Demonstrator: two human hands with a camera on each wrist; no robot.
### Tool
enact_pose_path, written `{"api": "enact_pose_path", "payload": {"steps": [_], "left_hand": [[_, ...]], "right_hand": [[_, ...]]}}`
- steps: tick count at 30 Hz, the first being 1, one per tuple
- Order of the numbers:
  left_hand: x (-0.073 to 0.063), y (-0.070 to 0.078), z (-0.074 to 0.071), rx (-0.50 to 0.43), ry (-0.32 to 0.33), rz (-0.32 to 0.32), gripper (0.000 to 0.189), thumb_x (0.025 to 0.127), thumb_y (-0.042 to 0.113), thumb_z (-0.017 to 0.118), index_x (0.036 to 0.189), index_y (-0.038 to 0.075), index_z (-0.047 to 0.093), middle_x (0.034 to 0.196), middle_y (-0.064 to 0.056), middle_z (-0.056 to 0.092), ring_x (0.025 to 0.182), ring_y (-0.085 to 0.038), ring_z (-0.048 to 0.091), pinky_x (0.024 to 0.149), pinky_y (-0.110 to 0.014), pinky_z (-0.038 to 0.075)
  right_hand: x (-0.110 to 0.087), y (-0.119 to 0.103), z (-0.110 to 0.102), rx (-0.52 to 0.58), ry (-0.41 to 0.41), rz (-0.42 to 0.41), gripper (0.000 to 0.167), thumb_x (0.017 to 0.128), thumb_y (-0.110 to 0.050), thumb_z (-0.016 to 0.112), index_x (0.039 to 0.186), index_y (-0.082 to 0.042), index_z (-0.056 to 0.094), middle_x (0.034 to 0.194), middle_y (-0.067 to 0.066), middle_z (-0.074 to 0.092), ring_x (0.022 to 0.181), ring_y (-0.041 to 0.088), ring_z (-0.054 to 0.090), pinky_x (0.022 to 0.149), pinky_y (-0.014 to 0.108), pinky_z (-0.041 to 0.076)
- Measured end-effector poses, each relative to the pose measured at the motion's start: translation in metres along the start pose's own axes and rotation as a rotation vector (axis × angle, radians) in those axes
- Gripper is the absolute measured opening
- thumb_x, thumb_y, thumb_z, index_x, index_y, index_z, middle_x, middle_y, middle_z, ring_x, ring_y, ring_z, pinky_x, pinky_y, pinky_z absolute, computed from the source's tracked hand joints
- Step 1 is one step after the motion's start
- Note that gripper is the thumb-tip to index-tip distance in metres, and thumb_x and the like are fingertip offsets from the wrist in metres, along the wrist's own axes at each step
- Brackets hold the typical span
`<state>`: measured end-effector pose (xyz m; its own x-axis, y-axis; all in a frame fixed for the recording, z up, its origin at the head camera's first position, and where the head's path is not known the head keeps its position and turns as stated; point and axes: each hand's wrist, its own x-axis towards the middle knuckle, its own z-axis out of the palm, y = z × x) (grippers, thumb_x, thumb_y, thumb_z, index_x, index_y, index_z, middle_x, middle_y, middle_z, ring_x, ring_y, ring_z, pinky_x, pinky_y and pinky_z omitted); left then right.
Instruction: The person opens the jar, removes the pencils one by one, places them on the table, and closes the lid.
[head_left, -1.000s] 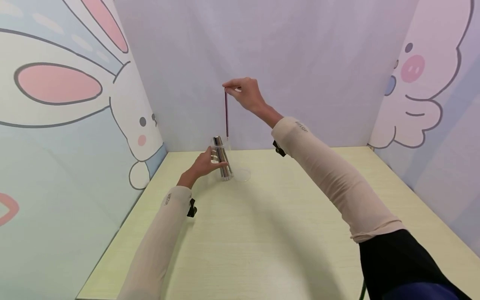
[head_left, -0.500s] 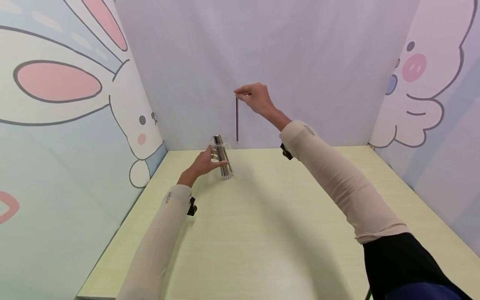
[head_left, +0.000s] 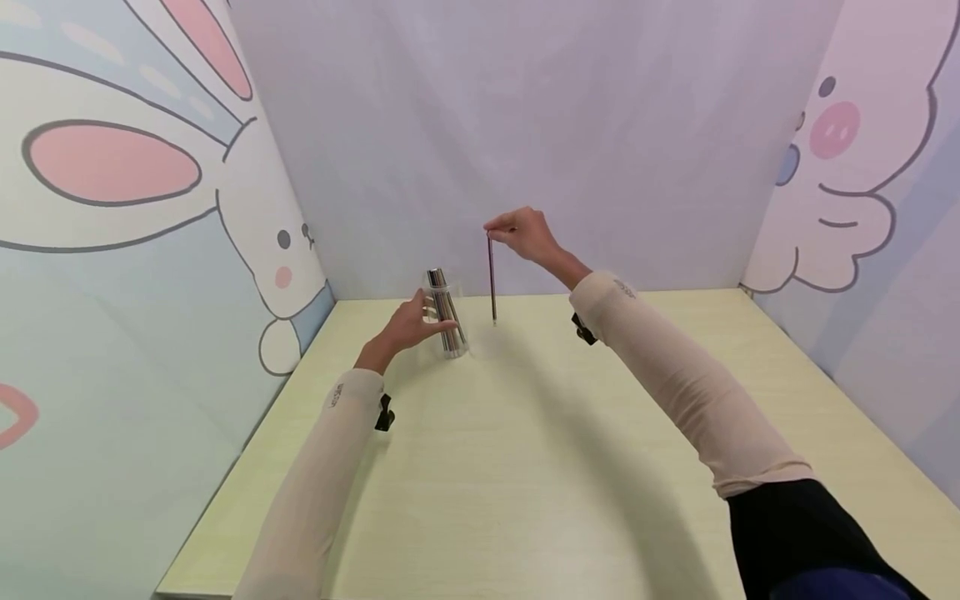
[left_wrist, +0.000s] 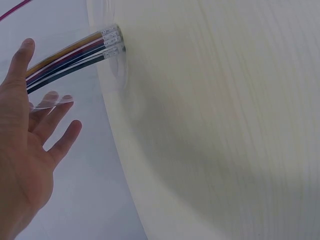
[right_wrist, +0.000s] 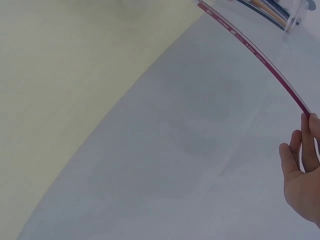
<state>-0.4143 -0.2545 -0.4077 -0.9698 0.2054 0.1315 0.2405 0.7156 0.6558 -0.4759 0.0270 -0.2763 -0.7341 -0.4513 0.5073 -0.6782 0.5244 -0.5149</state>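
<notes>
My left hand (head_left: 408, 325) grips a clear tube-like container (head_left: 457, 352) standing at the back of the table, its thumb and fingers on either side. Several pencils (head_left: 437, 280) lean together inside it. In the left wrist view the pencils (left_wrist: 75, 52) are orange, dark red, blue and dark green, with metal ferrules at the container's bottom end. My right hand (head_left: 527, 234) pinches one dark red pencil (head_left: 492, 279) by its upper end. That pencil hangs nearly upright, right of the container and apart from it. White lettering shows along the pencil (right_wrist: 255, 51) in the right wrist view.
A faint clear round outline (head_left: 489, 342), hard to make out, lies on the pale wood table (head_left: 465, 475) right of the container. Behind stands a plain light wall (head_left: 600, 150). Cartoon-printed walls (head_left: 112, 333) close in both sides.
My right hand has moved right and then down, carrying the dark red pencil from above the container to beside it. My left hand and the container have stayed in place.
</notes>
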Motion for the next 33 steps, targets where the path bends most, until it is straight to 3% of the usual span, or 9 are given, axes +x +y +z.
{"api": "enact_pose_path", "payload": {"steps": [18, 28, 33], "left_hand": [[-0.006, 0.003, -0.003, 0.031, 0.004, -0.003, 0.093, 0.092, 0.051, 0.078, 0.154, 0.003, 0.03, 0.145, -0.025, 0.054, 0.134, -0.041, 0.053, 0.107, -0.056, 0.047], [-0.007, 0.002, -0.005, 0.035, 0.002, -0.016, 0.093, 0.091, 0.052, 0.078, 0.155, 0.003, 0.03, 0.146, -0.024, 0.055, 0.134, -0.04, 0.054, 0.107, -0.055, 0.048], [-0.006, 0.0, -0.003, 0.028, 0.012, -0.006, 0.091, 0.091, 0.051, 0.078, 0.154, 0.004, 0.031, 0.145, -0.022, 0.056, 0.133, -0.039, 0.055, 0.106, -0.055, 0.049]], "right_hand": [[-0.037, 0.045, 0.037, 0.048, -0.078, 0.056, 0.024, 0.101, -0.012, 0.069, 0.122, -0.001, 0.076, 0.122, 0.017, 0.074, 0.111, 0.032, 0.071, 0.094, 0.045, 0.056], [-0.044, 0.057, 0.062, 0.056, 0.054, 0.018, 0.022, 0.102, -0.009, 0.067, 0.12, 0.0, 0.076, 0.117, 0.017, 0.076, 0.105, 0.032, 0.072, 0.09, 0.047, 0.057], [-0.047, 0.067, 0.076, 0.052, 0.095, 0.054, 0.021, 0.102, -0.012, 0.068, 0.119, -0.003, 0.076, 0.114, 0.014, 0.077, 0.103, 0.03, 0.073, 0.086, 0.046, 0.057]]}}
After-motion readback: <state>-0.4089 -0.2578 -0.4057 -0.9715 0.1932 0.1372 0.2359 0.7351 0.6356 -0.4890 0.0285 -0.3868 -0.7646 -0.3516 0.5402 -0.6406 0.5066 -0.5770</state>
